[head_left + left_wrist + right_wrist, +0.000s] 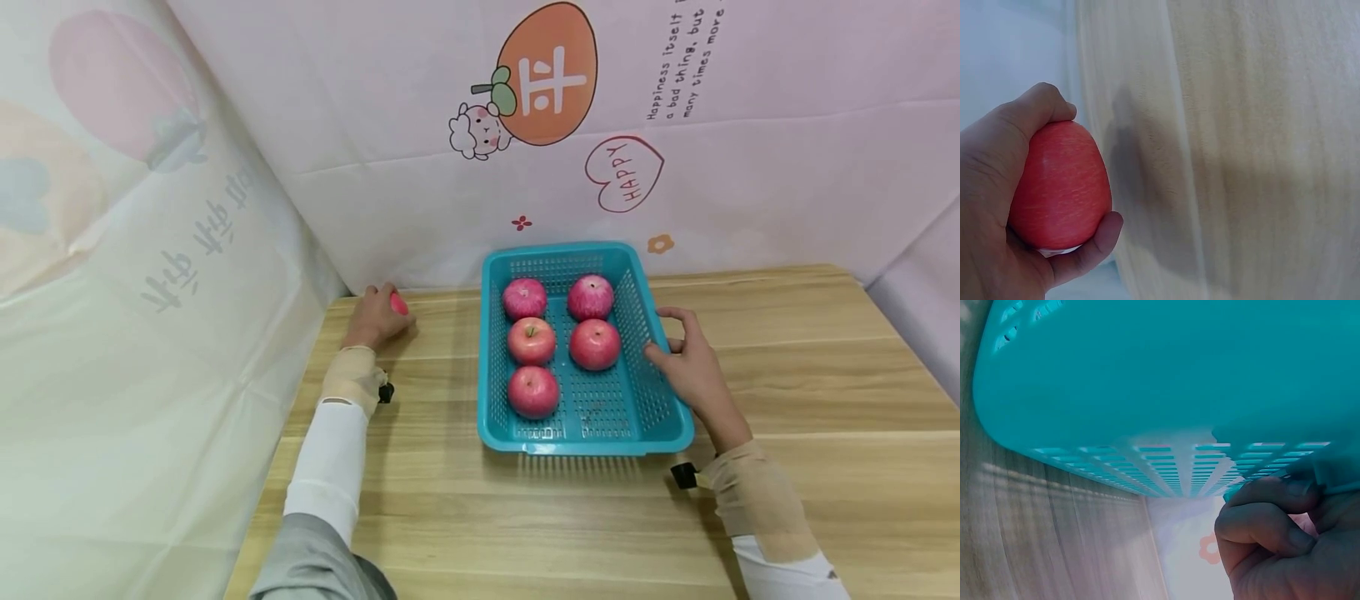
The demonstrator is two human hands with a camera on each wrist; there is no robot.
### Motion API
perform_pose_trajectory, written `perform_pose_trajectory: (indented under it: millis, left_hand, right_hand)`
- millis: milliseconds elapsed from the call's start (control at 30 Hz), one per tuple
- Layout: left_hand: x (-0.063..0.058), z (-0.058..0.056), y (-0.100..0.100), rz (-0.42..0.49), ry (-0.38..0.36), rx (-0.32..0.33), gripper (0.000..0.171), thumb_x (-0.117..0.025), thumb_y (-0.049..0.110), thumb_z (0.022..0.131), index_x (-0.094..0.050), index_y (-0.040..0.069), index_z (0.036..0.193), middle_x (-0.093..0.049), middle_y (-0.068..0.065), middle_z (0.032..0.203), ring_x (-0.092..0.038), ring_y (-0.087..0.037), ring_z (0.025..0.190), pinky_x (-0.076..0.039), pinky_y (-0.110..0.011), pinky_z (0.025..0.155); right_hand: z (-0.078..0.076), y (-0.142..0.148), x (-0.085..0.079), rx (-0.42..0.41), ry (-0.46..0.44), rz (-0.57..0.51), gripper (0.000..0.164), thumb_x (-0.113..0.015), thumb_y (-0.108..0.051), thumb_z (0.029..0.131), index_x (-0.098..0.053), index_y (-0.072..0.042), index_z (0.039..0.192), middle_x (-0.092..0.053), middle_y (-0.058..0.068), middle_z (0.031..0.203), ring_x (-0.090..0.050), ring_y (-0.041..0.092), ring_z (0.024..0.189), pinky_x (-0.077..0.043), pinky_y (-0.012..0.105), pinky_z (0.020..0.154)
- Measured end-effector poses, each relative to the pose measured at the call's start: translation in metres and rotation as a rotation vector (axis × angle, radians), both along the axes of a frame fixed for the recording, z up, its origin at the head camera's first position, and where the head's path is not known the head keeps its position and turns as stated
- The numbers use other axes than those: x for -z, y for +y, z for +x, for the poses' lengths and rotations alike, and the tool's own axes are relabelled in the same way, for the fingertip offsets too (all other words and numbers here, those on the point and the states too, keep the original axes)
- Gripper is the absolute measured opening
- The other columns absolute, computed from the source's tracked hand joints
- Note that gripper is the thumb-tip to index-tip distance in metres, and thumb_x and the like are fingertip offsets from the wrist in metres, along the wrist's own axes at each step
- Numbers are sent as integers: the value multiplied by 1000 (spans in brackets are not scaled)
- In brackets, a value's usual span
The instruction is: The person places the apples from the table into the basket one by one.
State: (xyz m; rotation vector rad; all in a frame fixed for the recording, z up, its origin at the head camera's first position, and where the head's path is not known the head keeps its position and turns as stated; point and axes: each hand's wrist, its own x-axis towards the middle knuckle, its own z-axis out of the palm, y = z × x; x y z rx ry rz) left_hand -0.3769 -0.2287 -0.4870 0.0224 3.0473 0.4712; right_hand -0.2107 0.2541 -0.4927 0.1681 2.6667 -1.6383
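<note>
My left hand (372, 319) grips a red apple (1063, 187) near the table's back left corner. In the left wrist view, thumb and fingers wrap round its sides, and the palm hides part of it. A teal plastic basket (585, 448) with slotted walls stands to the right of that hand. Its right rim is held by my right hand (693, 375), the thumb over the inner side. The right wrist view shows curled fingers (1254, 525) at the rim, beside the outer wall. Inside the basket lie several red apples (533, 392), a column at the left and two more at the right.
The wooden table (420, 533) extends beneath everything. A printed white cloth (390, 200) hangs right behind its back edge, and another cloth (187, 400) runs along the left side. Each wrist wears a small black camera, such as the right one (684, 476).
</note>
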Motion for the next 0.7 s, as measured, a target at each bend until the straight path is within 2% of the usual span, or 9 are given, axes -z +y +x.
perform_pose_trajectory:
  millis: [167,700]
  left_hand:
    - [-7,0,2,-4,12,19,61,-68,41,80,-48,15,132,-47,-18,124,-56,-32,96,-54,-42,74]
    - [-31,0,16,-34,86,83,66,-70,45,75,-51,15,131,-51,-13,121,-56,-29,96,-52,-40,74]
  right_hand:
    - [0,0,0,1,3,-3,64,-54,-28,98,-21,-21,152,-59,34,124,-67,48,99,-60,51,67]
    - [0,0,-3,-3,0,-11,63,-54,-27,99,-21,-20,152,-58,36,126,-65,50,101,-60,51,67]
